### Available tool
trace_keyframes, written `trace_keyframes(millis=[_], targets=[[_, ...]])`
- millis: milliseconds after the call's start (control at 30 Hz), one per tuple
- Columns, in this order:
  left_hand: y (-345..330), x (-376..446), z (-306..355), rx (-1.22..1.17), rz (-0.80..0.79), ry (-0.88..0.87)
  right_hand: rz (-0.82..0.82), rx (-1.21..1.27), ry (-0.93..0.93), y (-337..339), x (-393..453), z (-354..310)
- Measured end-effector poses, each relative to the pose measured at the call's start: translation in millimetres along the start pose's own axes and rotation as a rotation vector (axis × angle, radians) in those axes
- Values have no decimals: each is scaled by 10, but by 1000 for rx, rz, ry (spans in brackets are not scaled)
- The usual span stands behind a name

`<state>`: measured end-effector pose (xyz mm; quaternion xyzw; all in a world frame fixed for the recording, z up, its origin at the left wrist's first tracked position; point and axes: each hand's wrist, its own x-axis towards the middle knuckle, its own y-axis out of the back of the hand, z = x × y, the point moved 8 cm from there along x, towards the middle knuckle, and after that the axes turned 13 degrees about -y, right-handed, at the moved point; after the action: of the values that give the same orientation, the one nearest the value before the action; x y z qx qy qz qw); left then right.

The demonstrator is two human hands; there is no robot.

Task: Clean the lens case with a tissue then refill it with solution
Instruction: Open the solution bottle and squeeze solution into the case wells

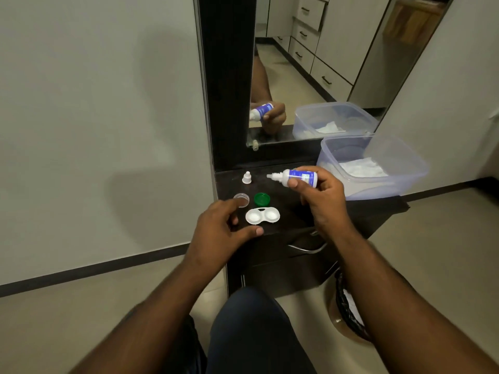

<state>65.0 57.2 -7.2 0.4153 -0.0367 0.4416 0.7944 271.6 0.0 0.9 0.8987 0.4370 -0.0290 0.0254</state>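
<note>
Fingers (293, 182) of our right hand (322, 197) curl around the solution bottle (298, 177), held uncapped and nearly level, its nozzle pointing left above the dark countertop (297, 211) — not yet over the lens case (262, 216). Our left hand (220, 228) hovers loose and half-spread, holding nothing, its forefinger over the clear cap (241, 198) and its thumb just beside the case. Both white wells lie open, the green cap (262, 199) just behind them and the bottle cap (246, 177) farther back. We judge the risk plain — squeeze before the nozzle is above a well and solution lands on the counter. The light, unheld case could also skid if nudged, or a well could overflow.
</note>
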Motion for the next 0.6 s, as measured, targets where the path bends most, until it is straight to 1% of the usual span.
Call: trace_keyframes(millis=[67, 133, 233, 300, 433, 600], targets=[[-21, -15, -7, 14, 38, 14, -13, 68, -27, 42, 16, 16], [-42, -15, -9, 30, 51, 32, -59, 176, -68, 44, 41, 36], [-67, 10, -13, 29, 29, 53, -139, 401, -176, -43, 68, 120], [-75, 27, -9, 21, 9, 54, -204, 490, -208, -158, 70, 145], [-55, 13, -4, -7, 34, 55, -270, 470, -176, -357, 91, 118], [-29, -40, -22, -10, 71, 59, -232, 312, -82, -444, 57, 97]])
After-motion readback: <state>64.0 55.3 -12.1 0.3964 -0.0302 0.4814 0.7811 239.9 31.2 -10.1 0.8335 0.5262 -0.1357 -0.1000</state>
